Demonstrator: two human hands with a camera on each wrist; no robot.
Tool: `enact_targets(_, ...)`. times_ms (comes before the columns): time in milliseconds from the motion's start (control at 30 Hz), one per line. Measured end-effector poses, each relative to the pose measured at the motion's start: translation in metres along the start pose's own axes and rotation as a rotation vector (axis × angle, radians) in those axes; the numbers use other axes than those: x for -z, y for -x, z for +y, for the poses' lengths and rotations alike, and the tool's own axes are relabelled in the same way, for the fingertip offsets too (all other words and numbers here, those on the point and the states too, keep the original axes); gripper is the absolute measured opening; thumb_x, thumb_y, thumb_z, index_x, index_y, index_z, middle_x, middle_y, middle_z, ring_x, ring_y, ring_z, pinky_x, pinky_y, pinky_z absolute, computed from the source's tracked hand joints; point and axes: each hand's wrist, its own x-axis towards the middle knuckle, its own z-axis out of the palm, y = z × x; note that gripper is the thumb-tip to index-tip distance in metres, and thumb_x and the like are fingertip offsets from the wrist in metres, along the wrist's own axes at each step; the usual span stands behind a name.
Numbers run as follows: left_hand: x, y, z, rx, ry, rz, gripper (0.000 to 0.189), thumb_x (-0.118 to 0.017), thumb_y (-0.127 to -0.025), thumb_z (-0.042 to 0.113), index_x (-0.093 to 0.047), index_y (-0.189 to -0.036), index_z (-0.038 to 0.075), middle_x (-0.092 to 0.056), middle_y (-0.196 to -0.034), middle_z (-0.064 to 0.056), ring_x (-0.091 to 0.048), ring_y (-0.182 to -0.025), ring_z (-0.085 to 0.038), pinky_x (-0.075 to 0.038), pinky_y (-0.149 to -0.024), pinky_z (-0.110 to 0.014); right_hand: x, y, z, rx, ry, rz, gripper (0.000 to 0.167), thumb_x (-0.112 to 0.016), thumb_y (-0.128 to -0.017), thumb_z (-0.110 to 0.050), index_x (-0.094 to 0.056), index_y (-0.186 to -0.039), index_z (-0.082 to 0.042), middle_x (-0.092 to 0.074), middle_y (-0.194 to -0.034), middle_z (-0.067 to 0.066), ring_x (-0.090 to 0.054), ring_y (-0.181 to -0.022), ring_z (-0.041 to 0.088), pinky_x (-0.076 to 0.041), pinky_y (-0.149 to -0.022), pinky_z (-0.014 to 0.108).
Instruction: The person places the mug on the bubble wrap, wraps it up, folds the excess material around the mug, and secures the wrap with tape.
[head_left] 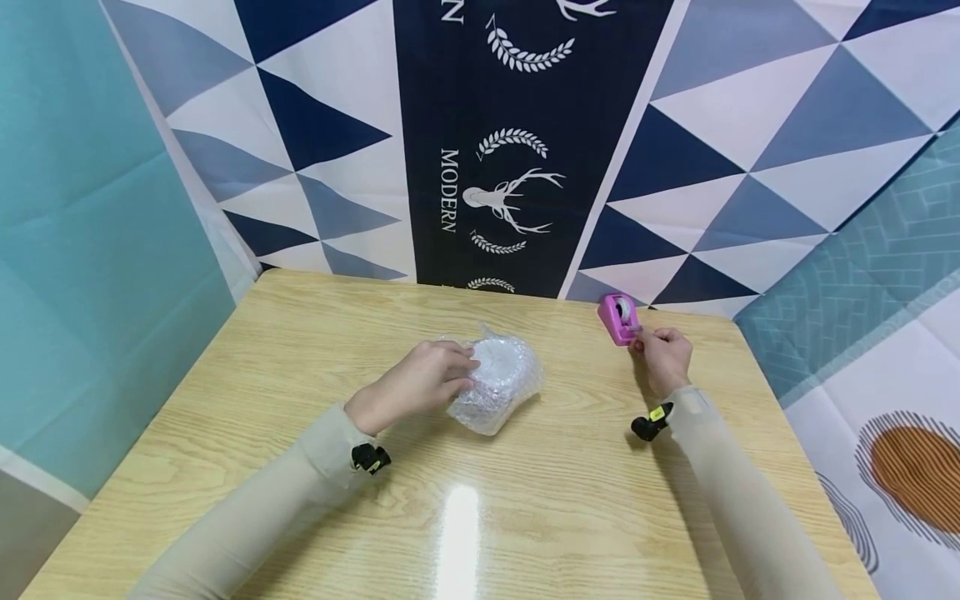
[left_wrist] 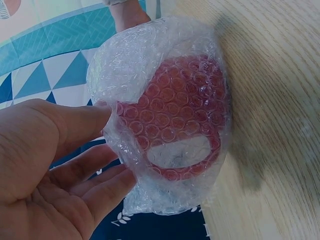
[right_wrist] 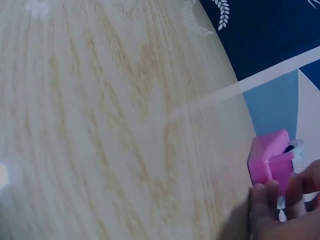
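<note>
A red mug [left_wrist: 175,110] with a looped handle shows through a wrapping of clear bubble wrap [head_left: 498,379]. The bundle sits on the table, and my left hand [head_left: 423,379] holds its left side, thumb on top and fingers below at the wrap's edge [left_wrist: 125,120]. Farther right, at the table's back edge, stands a pink tape dispenser [head_left: 618,318] with a roll of tape [right_wrist: 297,150]. In front of it my right hand [head_left: 666,357] pinches the end of a clear tape strip [right_wrist: 281,204]. Its fingertips partly hide the strip.
The wooden table [head_left: 570,500] has a bright light reflection near its front. A patterned cloth backdrop [head_left: 495,108] with triangles and a deer print rises right behind the table's back edge. Cloth hangs at both sides too.
</note>
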Motion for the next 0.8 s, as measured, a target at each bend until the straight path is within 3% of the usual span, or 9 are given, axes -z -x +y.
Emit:
enact_targets(167, -0.001, 0.000, 0.000, 0.001, -0.001, 0.003, 0.030, -0.076, -0.093, 0.016, -0.075, -0.119, 0.001, -0.071, -0.128, -0.018, -0.066, -0.124, -0.030, -0.048, -0.113, -0.042, 0.009, 0.000, -0.005, -0.065, 0.156, -0.108, 0.017, -0.061, -0.100, -0.006, -0.053, -0.114, -0.008, -0.067, -0.078, -0.001, -0.067, -0.068, 0.007, -0.062, -0.072, 0.024)
enact_targets(367, -0.001, 0.000, 0.001, 0.004, -0.002, 0.006, 0.030, -0.077, -0.093, 0.016, -0.075, -0.119, 0.001, -0.071, -0.128, -0.017, -0.067, -0.123, -0.030, -0.049, -0.112, -0.042, 0.024, 0.001, -0.014, -0.051, 0.341, -0.295, 0.039, -0.057, -0.102, -0.011, -0.053, -0.137, 0.007, -0.069, -0.076, -0.005, -0.065, -0.073, 0.006, -0.061, -0.073, 0.022)
enact_targets(600, -0.001, 0.000, 0.001, 0.004, -0.003, 0.006, 0.030, -0.076, -0.093, 0.016, -0.075, -0.119, 0.001, -0.071, -0.128, -0.017, -0.066, -0.124, -0.030, -0.048, -0.112, -0.041, 0.025, -0.002, -0.021, -0.074, 0.440, -0.352, 0.031, -0.056, -0.102, -0.015, -0.057, -0.126, 0.004, -0.067, -0.077, -0.006, -0.065, -0.076, 0.006, -0.059, -0.076, 0.021)
enact_targets(800, 0.001, -0.001, 0.002, 0.002, -0.008, 0.000, 0.030, -0.076, -0.093, 0.016, -0.075, -0.119, 0.001, -0.071, -0.128, -0.017, -0.066, -0.124, -0.030, -0.048, -0.113, -0.042, 0.021, -0.004, -0.022, -0.099, 0.379, -0.331, 0.023, -0.060, -0.103, -0.026, -0.064, -0.113, -0.006, -0.065, -0.071, -0.008, -0.060, -0.067, 0.003, -0.057, -0.068, 0.020)
